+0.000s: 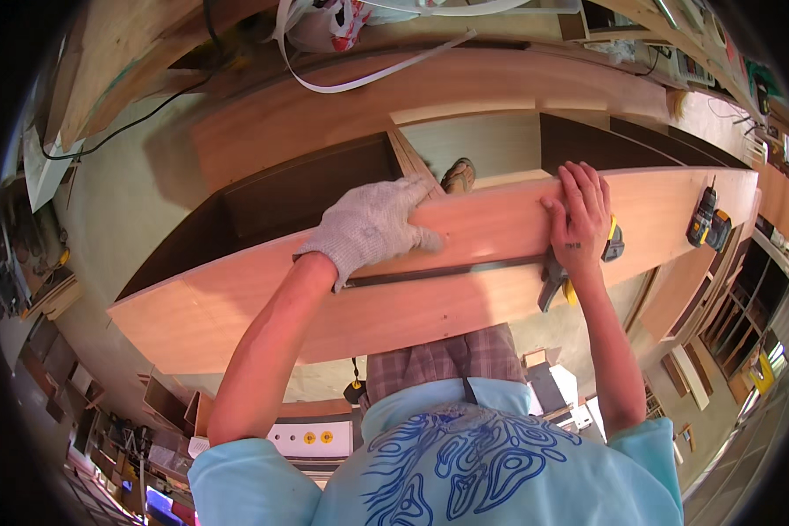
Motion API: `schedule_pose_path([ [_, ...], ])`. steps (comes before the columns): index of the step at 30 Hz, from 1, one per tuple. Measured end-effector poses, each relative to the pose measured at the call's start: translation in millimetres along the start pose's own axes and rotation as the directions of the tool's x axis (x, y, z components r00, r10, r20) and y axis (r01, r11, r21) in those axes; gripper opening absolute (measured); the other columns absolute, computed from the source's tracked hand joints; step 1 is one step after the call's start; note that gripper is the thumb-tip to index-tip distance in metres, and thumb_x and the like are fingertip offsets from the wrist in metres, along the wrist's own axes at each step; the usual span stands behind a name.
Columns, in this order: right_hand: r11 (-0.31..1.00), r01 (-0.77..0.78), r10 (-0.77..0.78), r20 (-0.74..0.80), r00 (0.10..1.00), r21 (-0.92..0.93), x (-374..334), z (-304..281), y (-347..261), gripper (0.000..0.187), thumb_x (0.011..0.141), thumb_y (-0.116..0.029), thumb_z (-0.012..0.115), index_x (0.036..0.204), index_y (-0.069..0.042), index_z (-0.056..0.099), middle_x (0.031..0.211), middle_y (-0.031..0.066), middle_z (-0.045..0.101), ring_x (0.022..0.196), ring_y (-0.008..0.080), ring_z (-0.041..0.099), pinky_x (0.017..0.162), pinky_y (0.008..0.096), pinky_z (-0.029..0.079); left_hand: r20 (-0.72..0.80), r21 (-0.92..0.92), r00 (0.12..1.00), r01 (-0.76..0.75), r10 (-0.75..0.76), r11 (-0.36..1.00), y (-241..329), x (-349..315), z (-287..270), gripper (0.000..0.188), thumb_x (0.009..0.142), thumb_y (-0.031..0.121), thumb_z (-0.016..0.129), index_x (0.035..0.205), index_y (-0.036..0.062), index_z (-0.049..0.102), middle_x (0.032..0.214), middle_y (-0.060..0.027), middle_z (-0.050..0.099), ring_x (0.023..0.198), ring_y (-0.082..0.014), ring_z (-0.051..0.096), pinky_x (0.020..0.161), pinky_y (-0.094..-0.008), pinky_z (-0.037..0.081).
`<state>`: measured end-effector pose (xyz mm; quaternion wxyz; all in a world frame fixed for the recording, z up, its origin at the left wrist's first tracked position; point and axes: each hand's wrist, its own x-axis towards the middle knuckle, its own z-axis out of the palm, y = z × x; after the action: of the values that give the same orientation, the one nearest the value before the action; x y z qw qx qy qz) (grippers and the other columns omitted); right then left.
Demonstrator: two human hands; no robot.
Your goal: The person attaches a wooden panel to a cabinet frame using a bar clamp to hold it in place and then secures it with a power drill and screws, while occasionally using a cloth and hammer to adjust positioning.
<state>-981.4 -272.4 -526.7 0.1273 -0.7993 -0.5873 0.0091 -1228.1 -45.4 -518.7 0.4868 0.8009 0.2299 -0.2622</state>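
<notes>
A long reddish plywood panel lies across in front of me, over an open wooden cabinet carcass. My left hand, in a grey knit glove, rests on the panel, fingers stretched toward its far edge and thumb apart. Bare, my right hand hooks its fingers over that same edge. A black and yellow clamp sits beside my right wrist, partly hidden by it. Its dark bar runs along the panel toward my left wrist. On the panel's right end lies a cordless drill.
A foot in a sandal shows beyond the panel inside the carcass. Another wide wooden sheet lies behind it. White strips and plastic bags are at the far side. A black cable trails at the upper left.
</notes>
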Motion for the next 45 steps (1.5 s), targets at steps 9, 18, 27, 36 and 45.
schedule_pose_path([
  [9,0.999,-0.032,0.033,-0.019,0.999,0.029,-4.7,-3.0,12.2,0.039,0.085,-0.021,0.075,0.117,-0.001,0.069,0.121,0.0166,0.067,0.120,0.0389,0.060,0.105,0.0514,0.046,-0.085,-0.060,0.994,-0.077,0.072,0.995,20.6,3.1,4.2,0.064,0.080,0.039,0.078,0.133,0.0052,0.065,0.130,-0.0164,0.067,0.119,-0.0334,0.064,0.103,-0.0405,0.049],
  [18,0.969,0.041,-0.024,-0.071,0.997,0.242,-22.9,-37.6,38.8,0.039,0.087,-0.007,0.068,0.126,-0.001,0.064,0.126,0.0177,0.065,0.124,0.0393,0.058,0.106,0.0516,0.046,-0.352,0.267,0.915,-0.106,0.199,0.958,31.5,5.0,32.4,0.057,0.083,0.044,0.075,0.129,0.0112,0.066,0.129,-0.0122,0.065,0.119,-0.0322,0.061,0.102,-0.0447,0.047],
  [27,0.989,-0.137,0.124,0.187,0.975,0.059,-118.5,-71.3,77.8,0.070,0.082,0.008,0.066,0.148,-0.005,0.048,0.143,0.0244,0.047,0.128,0.0439,0.052,0.103,0.0469,0.051,-0.291,0.657,0.864,-0.133,0.412,0.742,78.5,-31.5,119.4,0.053,0.089,0.021,0.061,0.140,0.0082,0.056,0.124,-0.0098,0.061,0.122,-0.0278,0.055,0.109,-0.0489,0.042],
  [36,0.992,-0.029,-0.029,0.445,0.895,0.124,-47.5,-92.0,103.6,0.071,0.086,-0.013,0.075,0.150,-0.006,0.046,0.137,0.0240,0.050,0.118,0.0443,0.054,0.097,0.0492,0.051,-0.370,0.658,0.855,-0.036,0.364,0.752,77.1,-51.8,64.5,0.050,0.087,0.011,0.059,0.136,0.0061,0.060,0.101,-0.0041,0.060,0.094,-0.0202,0.062,0.083,-0.0353,0.053],
  [45,0.856,-0.078,-0.223,0.501,0.836,0.511,154.3,-29.1,33.4,0.032,0.104,-0.031,0.058,0.107,0.000,0.067,0.106,0.0190,0.066,0.092,0.0361,0.064,0.080,0.0433,0.051,-0.543,0.468,0.785,-0.011,0.297,0.884,-19.6,-60.6,-102.4,0.028,0.086,0.003,0.061,0.112,0.0083,0.068,0.087,-0.0095,0.064,0.077,-0.0298,0.066,0.066,-0.0412,0.054],
])
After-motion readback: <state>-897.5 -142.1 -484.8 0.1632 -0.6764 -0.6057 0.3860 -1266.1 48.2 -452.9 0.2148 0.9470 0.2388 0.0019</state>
